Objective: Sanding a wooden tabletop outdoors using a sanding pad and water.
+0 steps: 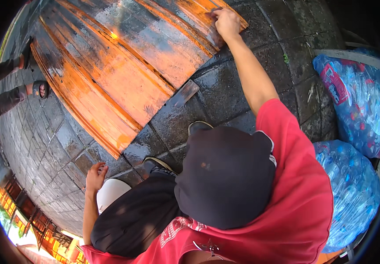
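Observation:
A large orange panel (124, 83) with raised ridges lies across the paving, wet and blotched with dark stains. My right hand (228, 23) is at its far right end, with the arm stretched out. The fingers are curled down against the panel's surface, and whatever they hold, if anything, is hidden beneath them. My left hand (96, 177) hangs beside my left leg, off the panel's near corner. Its fingers are loosely bent and apart, with nothing between them. Close under that hand is a smooth white rounded object (112, 193), partly covered by my leg.
Wet dark paving tiles (238, 79) surround the panel. A small flat piece (185, 93) sits by its near edge. Two blue-tinted bags of plastic bottles (357, 101) (348, 193) stand at the right. Another person's sandalled foot (40, 89) is beside the panel's left edge.

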{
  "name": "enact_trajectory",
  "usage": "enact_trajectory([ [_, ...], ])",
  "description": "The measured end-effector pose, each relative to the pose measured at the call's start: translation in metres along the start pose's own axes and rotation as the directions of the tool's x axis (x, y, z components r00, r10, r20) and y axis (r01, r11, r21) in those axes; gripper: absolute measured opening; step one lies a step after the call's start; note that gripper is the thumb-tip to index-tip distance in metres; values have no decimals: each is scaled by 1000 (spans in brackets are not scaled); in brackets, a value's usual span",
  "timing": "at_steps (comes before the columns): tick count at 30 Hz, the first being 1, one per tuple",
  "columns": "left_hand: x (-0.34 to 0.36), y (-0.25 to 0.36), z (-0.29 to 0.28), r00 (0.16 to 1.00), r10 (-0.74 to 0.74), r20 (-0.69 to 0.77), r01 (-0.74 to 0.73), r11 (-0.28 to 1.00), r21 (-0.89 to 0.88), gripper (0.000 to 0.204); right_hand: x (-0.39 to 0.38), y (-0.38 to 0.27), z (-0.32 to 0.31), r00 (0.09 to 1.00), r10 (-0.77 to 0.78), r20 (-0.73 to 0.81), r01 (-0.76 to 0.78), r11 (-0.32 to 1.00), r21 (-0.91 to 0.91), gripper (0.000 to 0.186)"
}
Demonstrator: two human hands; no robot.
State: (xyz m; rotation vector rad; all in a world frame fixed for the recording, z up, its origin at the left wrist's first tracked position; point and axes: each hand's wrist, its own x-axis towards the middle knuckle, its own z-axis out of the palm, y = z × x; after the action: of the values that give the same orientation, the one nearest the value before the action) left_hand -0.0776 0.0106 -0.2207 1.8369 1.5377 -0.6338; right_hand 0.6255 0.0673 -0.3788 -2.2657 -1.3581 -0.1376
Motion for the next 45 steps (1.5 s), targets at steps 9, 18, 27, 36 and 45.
enact_trajectory([
  [9, 15, 30, -10, 996, 71, -51, -70, 997, 23, 35, -8, 30, -11, 999, 8, 41, -8, 1000, -5, 29],
  [18, 0, -8, 12, 999, -15, 48, 13, 999, 50, 37, -31, 28, -30, 983, -137, 125, 137, 991, 10, 34],
  [27, -5, -9, 12, 1000, -3, 31, 1, 999, 54, 38, -89, 19, -33, 953, -244, 177, 199, 950, 240, 29],
  [36, -12, -5, 13, 998, 61, 13, -61, 997, 57, 36, -91, 17, -39, 969, -218, 115, 187, 954, 235, 21],
  [45, -10, -26, 18, 1000, -2, 24, 0, 995, 100, 38, -103, 10, -27, 975, -220, -8, 216, 947, 238, 18],
])
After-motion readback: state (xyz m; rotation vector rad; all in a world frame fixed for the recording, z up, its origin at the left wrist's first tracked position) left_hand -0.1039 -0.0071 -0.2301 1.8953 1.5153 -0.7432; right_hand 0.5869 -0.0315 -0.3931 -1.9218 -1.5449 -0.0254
